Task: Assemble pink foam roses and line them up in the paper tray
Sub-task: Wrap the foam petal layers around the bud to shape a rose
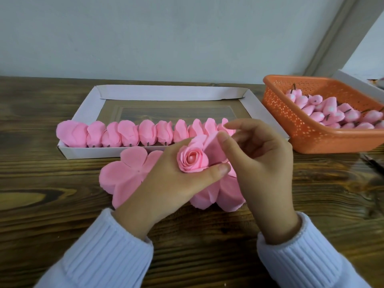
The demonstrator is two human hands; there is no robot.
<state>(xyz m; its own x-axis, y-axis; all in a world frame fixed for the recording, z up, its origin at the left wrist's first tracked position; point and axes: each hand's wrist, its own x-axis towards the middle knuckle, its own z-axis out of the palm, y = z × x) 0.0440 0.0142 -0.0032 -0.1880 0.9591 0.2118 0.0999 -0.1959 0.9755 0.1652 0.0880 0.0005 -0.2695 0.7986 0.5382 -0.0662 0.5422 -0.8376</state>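
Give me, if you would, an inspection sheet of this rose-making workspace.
Surface: dark wooden table, grain visible.
Job's things: paper tray holds a row of finished roses along its near side; flat petal pieces lie on the table in front of the tray; orange basket at the right holds pink buds.
Clutter: a thin dark object at the right edge, cannot tell what it is; a white box behind the basket.
Hands: left hand holds the half-made rose; right hand pinches its outer petal.
Cables: nothing seen.
Surroundings: pale wall.
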